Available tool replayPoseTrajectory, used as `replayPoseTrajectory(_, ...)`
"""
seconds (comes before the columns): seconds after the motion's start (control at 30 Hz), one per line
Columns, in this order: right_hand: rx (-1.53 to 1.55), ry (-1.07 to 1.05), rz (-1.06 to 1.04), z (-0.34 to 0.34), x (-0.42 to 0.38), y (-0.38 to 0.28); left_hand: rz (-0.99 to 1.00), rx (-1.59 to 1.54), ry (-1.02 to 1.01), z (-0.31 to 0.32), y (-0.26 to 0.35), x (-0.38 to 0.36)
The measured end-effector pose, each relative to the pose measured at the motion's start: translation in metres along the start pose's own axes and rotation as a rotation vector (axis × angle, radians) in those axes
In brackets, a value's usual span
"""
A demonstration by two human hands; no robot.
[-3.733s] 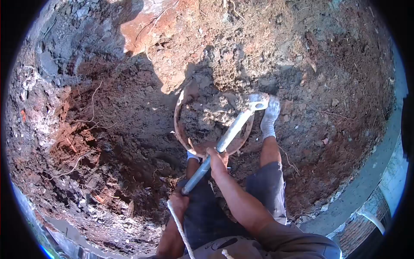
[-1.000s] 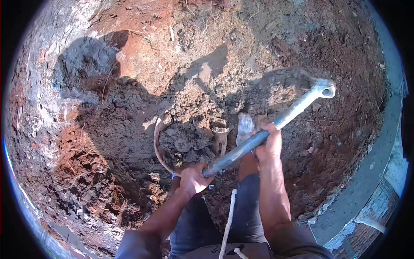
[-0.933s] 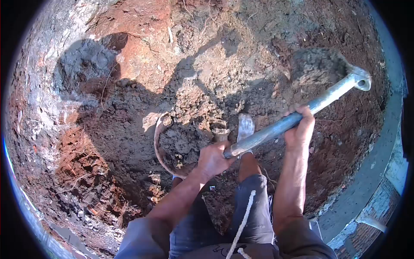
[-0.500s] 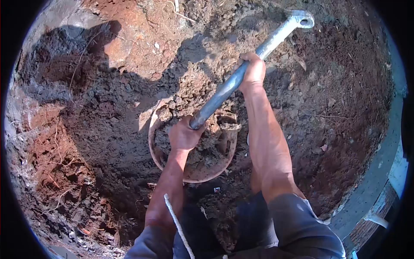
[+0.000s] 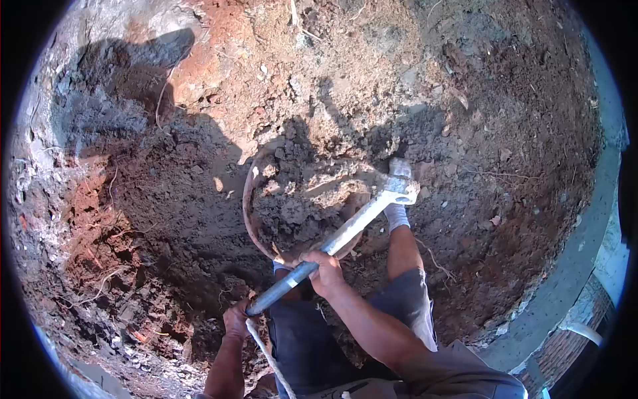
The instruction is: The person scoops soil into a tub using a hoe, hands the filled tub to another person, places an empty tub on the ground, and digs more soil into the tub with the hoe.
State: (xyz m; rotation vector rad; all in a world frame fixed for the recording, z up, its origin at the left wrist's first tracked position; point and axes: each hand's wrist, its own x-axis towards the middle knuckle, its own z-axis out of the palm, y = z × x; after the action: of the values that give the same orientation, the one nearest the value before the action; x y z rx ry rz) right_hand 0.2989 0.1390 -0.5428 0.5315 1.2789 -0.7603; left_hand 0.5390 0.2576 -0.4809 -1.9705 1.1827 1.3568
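A hoe (image 5: 352, 229) with a metal pipe handle slants across the middle of the view, its head at the upper right end. My left hand (image 5: 236, 319) is wrapped round the lower end of the handle. Farther up the handle, my right hand (image 5: 323, 272) is closed on it too. Under the hoe's head lies a round shallow pan (image 5: 248, 206) heaped with clods of soil (image 5: 292, 179). Soil partly hides the hoe's blade, and the handle crosses the pan's right side.
Loose reddish-brown earth (image 5: 186, 186) with thin roots surrounds the pan. My right foot (image 5: 397, 213) stands just right of it, close to the hoe's head. A pale cord (image 5: 269, 356) hangs near my left forearm. Along the right runs a grey concrete edge (image 5: 565, 286), with brickwork (image 5: 578, 332) beyond.
Both hands have drawn the hoe down and back towards my body. Its head has come from the upper right down to the pan's right edge, and more soil now lies over the pan.
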Motion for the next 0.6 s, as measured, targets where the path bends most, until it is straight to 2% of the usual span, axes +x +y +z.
replayPoseTrajectory(0.1,-0.049,0.067,0.027,0.001,-0.028,-0.019,-0.025,0.04,-0.137,0.033,-0.029,-0.025)
replayPoseTrajectory(0.13,-0.037,0.066,0.016,0.001,-0.033,-0.03,-0.014,-0.005,-0.145,-0.002,0.024,-0.037)
replayPoseTrajectory(0.17,0.019,0.051,-0.032,0.01,-0.039,-0.058,0.062,0.11,-0.125,-0.013,0.055,-0.036)
replayPoseTrajectory(0.2,0.081,0.061,-0.074,0.01,-0.037,-0.086,0.078,0.061,-0.067,-0.025,0.095,-0.034)
replayPoseTrajectory(0.23,0.088,0.099,-0.187,0.02,-0.043,-0.124,0.203,0.049,-0.037,-0.026,0.123,-0.023)
replayPoseTrajectory(0.27,0.087,0.044,-0.253,0.017,-0.043,-0.159,0.33,-0.128,0.02,-0.025,0.148,-0.009)
replayPoseTrajectory(0.3,0.077,0.065,-0.306,0.013,-0.041,-0.197,0.358,-0.15,0.063,-0.025,0.189,0.009)
replayPoseTrajectory(0.4,0.061,0.056,-0.707,0.037,-0.083,-0.321,0.597,-0.176,0.027,-0.066,0.321,0.049)
replayPoseTrajectory(0.43,0.047,-0.015,-0.843,0.043,-0.098,-0.356,0.67,-0.174,0.01,-0.082,0.363,0.062)
replayPoseTrajectory(0.47,0.03,-0.025,-0.962,0.052,-0.115,-0.388,0.868,-0.253,0.111,-0.083,0.393,0.086)
replayPoseTrajectory(0.5,-0.022,-0.099,-1.1,0.055,-0.125,-0.415,0.981,-0.138,0.214,-0.093,0.43,0.109)
replayPoseTrajectory(0.53,-0.023,-0.133,-1.205,0.062,-0.132,-0.441,1.07,-0.262,0.234,-0.105,0.461,0.13)
replayPoseTrajectory(0.6,-0.049,-0.194,-1.398,0.085,-0.125,-0.476,1.119,-0.26,0.297,-0.138,0.515,0.175)
